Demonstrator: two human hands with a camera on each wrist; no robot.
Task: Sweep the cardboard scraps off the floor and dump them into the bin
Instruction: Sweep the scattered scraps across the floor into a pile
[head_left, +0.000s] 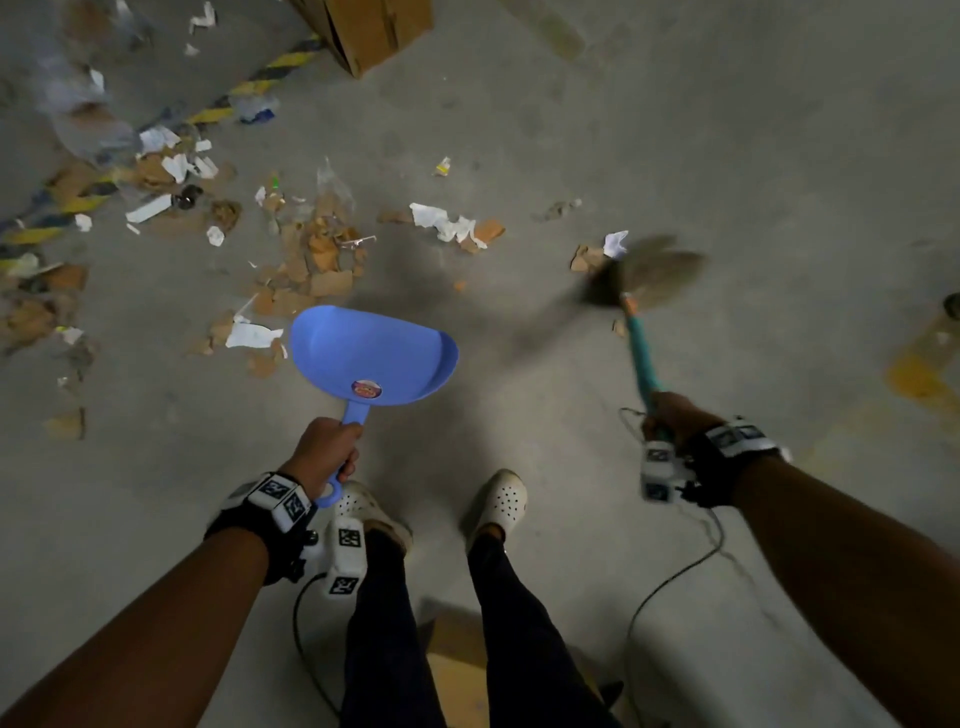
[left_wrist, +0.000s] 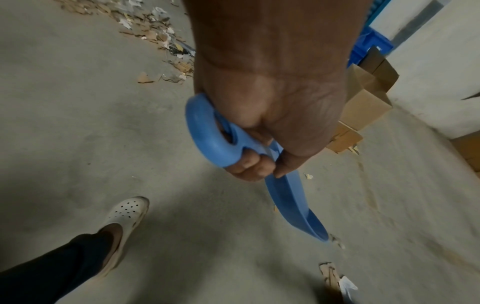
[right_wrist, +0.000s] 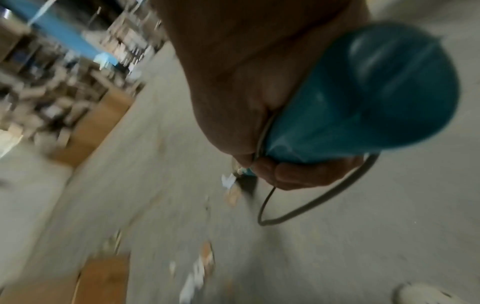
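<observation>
My left grip (head_left: 324, 452) clamps blue dustpan (head_left: 371, 356), mouth facing cardboard scraps (head_left: 311, 265) at 11 o'clock, ready to catch; right grip (head_left: 670, 415) clamps broom (head_left: 641, 358), bristles blurred beside stray scraps at 1 o'clock; bin unseen.

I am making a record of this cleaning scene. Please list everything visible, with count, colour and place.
dustpan: one, blue, centre, empty
broom: one, teal handle, blurred head, right
cardboard scraps: many, brown, floor left and centre
paper scraps: many, white, among the cardboard
cardboard box: one, brown, top
striped floor marking: one, yellow-black, upper left
shoes: two, white, bottom centre
left hand: grips dustpan handle
right hand: grips broom handle
</observation>
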